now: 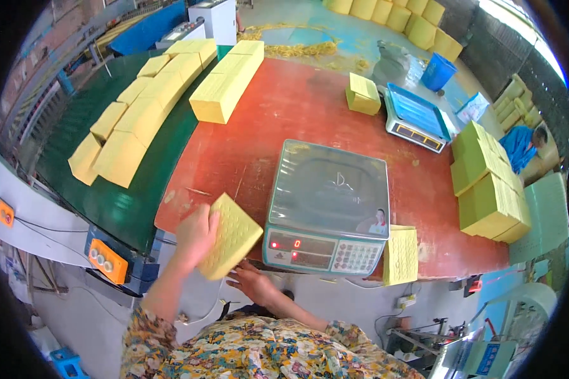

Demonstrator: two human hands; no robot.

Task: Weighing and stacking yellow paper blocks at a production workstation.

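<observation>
My left hand (195, 237) grips a yellow stack of paper sheets (229, 236), held tilted just off the near edge of the red table (284, 120), left of a grey weighing scale (327, 205) with an empty pan. Below the stack, my right hand (254, 282) is open with its fingers spread, close under the stack's lower edge; whether it touches the stack I cannot tell. A second yellow stack (401, 255) lies at the table's front edge, right of the scale.
Several yellow stacks (139, 120) lie on the green conveyor belt (107, 196) at left, and a long row (226, 81) sits on the table. A blue-topped scale (415, 117), one stack (363, 93) and piled green-yellow stacks (487, 183) stand at right. A person in blue (522, 145) sits beyond.
</observation>
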